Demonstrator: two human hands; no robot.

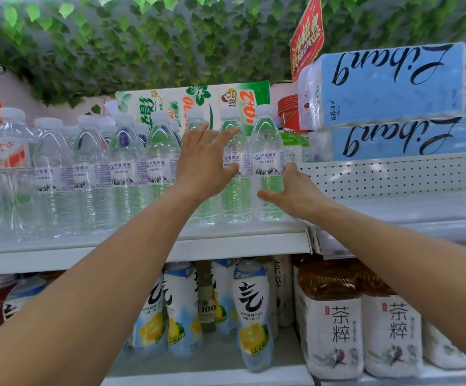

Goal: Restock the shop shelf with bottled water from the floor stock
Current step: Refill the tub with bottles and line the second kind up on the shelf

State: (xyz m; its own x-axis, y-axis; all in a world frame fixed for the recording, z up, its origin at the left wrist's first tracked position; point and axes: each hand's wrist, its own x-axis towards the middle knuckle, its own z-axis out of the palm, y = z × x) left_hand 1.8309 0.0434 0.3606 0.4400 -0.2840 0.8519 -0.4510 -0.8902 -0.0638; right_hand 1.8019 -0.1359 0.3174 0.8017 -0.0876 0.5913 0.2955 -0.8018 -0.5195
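I take the end bottle (266, 129), last on the right of the water row, as my marker. It stands upright on the white shelf (226, 243), close to the shelf's right end.

Right of it and higher lie two big blue packs (393, 87) printed "Libang", upside down. Behind and left of it is a green-and-white pack (192, 101) showing "10+2". Below and right of it, brown-topped packs (335, 324) read "茶粹". Directly below it stand white drink bottles (251, 310) with lemon art and a large brushed character.

The row of water bottles (125, 168) runs off to its left: clear thin plastic, full, white caps. I judge each moderately heavy, with walls that dent under a squeeze and a smooth, slippery film. The ribbed body under the label looks like the best hold, not the cap.

My left grip (206, 160) is released, its fingers spread flat against the two bottles just left of the marker. My right grip (293, 190) grasps the marker low down, thumb across the front and fingers up its right side.

Its label (266, 165) has blue Chinese characters over a mountain drawing, too small for me to read.
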